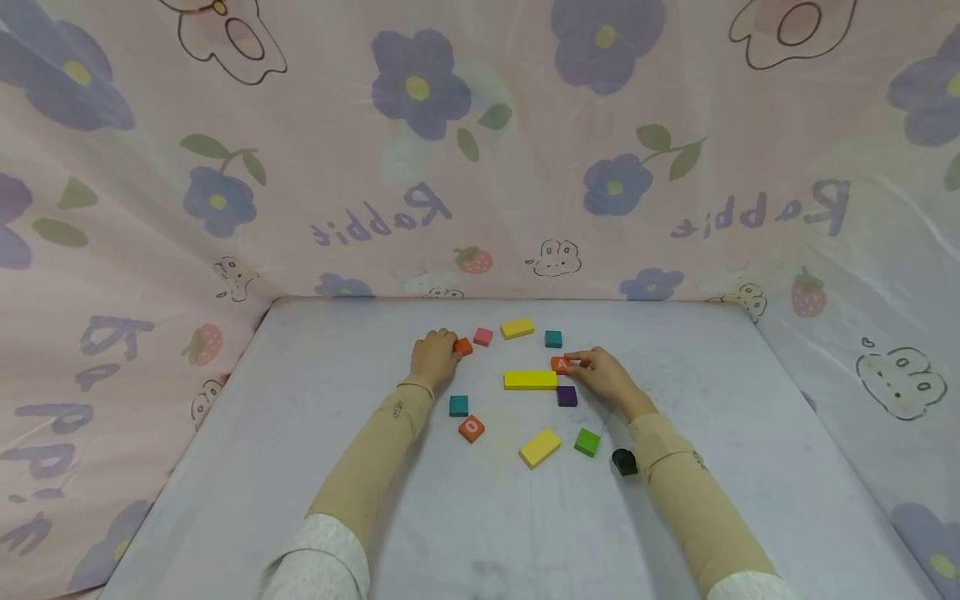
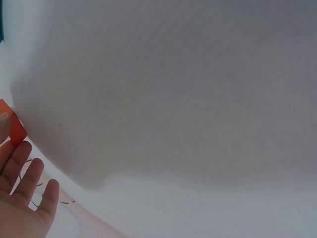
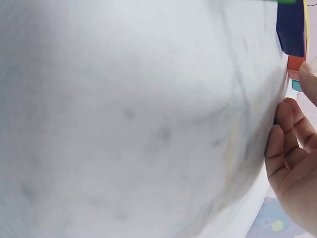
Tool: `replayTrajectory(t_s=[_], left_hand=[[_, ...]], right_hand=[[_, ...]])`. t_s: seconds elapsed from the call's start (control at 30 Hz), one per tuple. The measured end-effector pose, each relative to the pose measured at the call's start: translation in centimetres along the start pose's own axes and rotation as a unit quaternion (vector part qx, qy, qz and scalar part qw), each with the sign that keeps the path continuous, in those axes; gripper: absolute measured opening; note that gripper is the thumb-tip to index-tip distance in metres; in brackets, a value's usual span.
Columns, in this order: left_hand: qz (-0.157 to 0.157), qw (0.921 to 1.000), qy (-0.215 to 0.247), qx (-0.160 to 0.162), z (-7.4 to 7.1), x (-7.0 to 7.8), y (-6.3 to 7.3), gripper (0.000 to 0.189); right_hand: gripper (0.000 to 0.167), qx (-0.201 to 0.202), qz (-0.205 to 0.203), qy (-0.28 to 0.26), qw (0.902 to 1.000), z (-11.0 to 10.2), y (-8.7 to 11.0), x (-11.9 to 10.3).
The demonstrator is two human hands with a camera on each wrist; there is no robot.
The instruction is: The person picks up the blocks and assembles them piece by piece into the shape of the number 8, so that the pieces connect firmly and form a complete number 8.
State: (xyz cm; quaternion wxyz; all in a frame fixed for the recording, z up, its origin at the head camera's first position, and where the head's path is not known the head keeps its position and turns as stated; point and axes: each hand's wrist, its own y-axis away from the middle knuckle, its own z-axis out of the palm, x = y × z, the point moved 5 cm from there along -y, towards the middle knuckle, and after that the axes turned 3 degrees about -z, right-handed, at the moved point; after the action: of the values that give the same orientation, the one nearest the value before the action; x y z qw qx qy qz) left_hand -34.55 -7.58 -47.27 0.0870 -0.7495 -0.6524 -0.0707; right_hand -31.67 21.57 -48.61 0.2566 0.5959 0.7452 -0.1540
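Observation:
My left hand [image 1: 434, 357] pinches a small orange block [image 1: 464, 347] at the left of the block group. The left wrist view shows the thumb on that block and the other fingers of the hand [image 2: 25, 198] spread beside it. Across from it, my right hand [image 1: 603, 375] pinches an orange block marked A [image 1: 559, 365] by its right side. That block lies just behind a long yellow block [image 1: 530, 381] and a purple block [image 1: 567, 396]. In the right wrist view the thumb meets the orange side, partly cut off by the frame edge.
Behind are a pink block [image 1: 483, 337], a yellow block [image 1: 517, 328] and a teal block [image 1: 553, 339]. Nearer lie another teal block [image 1: 459, 406], an orange block marked 0 [image 1: 471, 429], a yellow block [image 1: 540, 448], a green block [image 1: 587, 442] and a black piece [image 1: 624, 462] beside the right sleeve.

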Motion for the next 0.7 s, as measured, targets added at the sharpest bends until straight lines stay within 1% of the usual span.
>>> replayTrajectory(t_s=[0.13, 0.33, 0.53, 0.7], left_hand=[[0.009, 1.0000, -0.001, -0.003, 0.0, 0.1, 0.1, 0.030], [0.036, 0.9994, -0.001, 0.003, 0.0, 0.7, 0.3, 0.028], [0.053, 0.9980, 0.003, -0.033, 0.3, 2.0, 0.6, 0.031], [0.064, 0.9969, 0.001, -0.045, 0.7, 2.9, 0.7, 0.032]], right_hand=[[0.038, 0.001, -0.006, 0.004, 1.0000, 0.0, 0.0, 0.0], [0.038, 0.003, -0.011, 0.000, 0.9999, 0.0, -0.1, 0.1], [0.039, -0.004, 0.003, 0.001, 1.0000, 0.0, -0.1, 0.2], [0.039, -0.006, 0.012, -0.005, 0.9999, 0.0, -0.1, 0.1]])
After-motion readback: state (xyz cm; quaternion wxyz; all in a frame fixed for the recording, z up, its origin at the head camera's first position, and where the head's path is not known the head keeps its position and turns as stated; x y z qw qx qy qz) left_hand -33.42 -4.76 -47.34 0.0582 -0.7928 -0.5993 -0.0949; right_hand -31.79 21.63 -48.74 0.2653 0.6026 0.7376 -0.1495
